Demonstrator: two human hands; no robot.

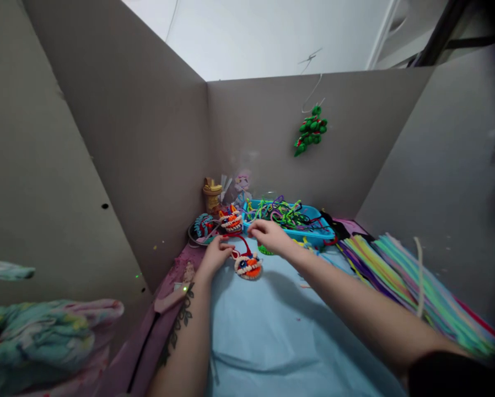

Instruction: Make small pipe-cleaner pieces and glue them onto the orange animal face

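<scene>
On the tabletop [280, 325], near the left hand [215, 256] and right hand [271, 237], whose fingers curl, grip impossible to tell, the front ornament [248, 267] looks light, soft and squashable, best held by its rim.

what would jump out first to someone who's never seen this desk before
Probably the bright green ornament, hanging against the grey back panel. Next, perhaps, the orange-and-cream piece on the blue cloth, just nearer the camera than the left hand and right hand. The striped spread of fuzzy strips along the right side also stands out.
</scene>
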